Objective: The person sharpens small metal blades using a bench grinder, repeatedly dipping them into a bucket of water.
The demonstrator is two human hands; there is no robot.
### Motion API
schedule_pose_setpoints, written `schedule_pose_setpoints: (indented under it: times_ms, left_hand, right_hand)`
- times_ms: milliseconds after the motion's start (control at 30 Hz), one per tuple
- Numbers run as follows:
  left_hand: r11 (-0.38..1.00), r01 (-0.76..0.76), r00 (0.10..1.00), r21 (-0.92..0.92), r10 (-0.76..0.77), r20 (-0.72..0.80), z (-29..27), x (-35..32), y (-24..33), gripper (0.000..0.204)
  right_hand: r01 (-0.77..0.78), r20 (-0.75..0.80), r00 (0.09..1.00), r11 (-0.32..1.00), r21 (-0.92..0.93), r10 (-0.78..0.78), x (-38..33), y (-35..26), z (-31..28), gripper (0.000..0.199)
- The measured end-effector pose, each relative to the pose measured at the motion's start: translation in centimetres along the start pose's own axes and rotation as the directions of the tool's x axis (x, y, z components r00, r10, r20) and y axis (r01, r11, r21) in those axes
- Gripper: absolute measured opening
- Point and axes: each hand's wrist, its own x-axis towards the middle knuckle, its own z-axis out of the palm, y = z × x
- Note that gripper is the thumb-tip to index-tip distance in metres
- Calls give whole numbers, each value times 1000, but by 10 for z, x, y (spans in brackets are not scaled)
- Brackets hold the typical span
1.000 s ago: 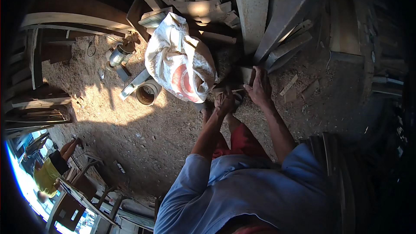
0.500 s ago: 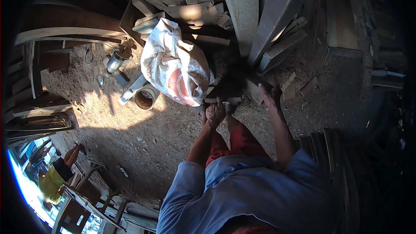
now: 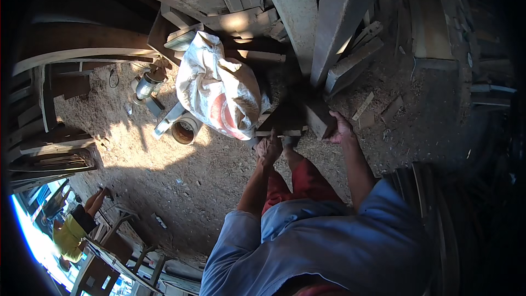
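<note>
My left hand (image 3: 268, 149) is at the near edge of a dark wooden board (image 3: 295, 132), in front of my feet. One digit stretches up over that edge, and the other fingers look bent against it, partly in shadow. To the right, my right hand (image 3: 342, 128) wraps round the near end of a thick dark wooden block (image 3: 319, 120). The block's far end fades into deep shadow, so I cannot tell whether it touches the board. A white woven sack (image 3: 222, 87) with a red print stands just left of the board.
Heavy planks (image 3: 342, 22) lean at the back, with offcuts (image 3: 390, 109) on the ground to the right. A cylindrical pot (image 3: 186, 127) and a metal machine part (image 3: 148, 85) stand left of the sack. A person in yellow (image 3: 70, 235) is at far left, near wooden frames.
My right hand has come down and closed on the end of the wooden block. My left hand stays at the board's edge. The whole view has shifted slightly.
</note>
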Motion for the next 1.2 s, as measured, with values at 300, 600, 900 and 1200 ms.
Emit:
schedule_pose_setpoints:
  times_ms: [300, 600, 900, 1200]
  left_hand:
    - [994, 86, 995, -62, -89, -35, 6, 8, 18, 30]
    - [997, -57, 995, 54, 62, -82, -5, 47, 53, 25]
    - [984, -165, 976, 65, 172, -136, -54, 75, 117, 27]
    - [987, -151, 916, -49, 122, -382, -139, 66, 135, 47]
  right_hand:
    - [113, 78, 989, 982, 151, -125, -73, 41, -45, 53]
    - [381, 66, 922, 862, -334, -382, -235, 41, -88, 70]
    - [252, -156, 923, 860, -444, -351, -186, 78, -164, 58]
    - [115, -319, 921, 938, -326, -224, -158, 104, -191, 40]
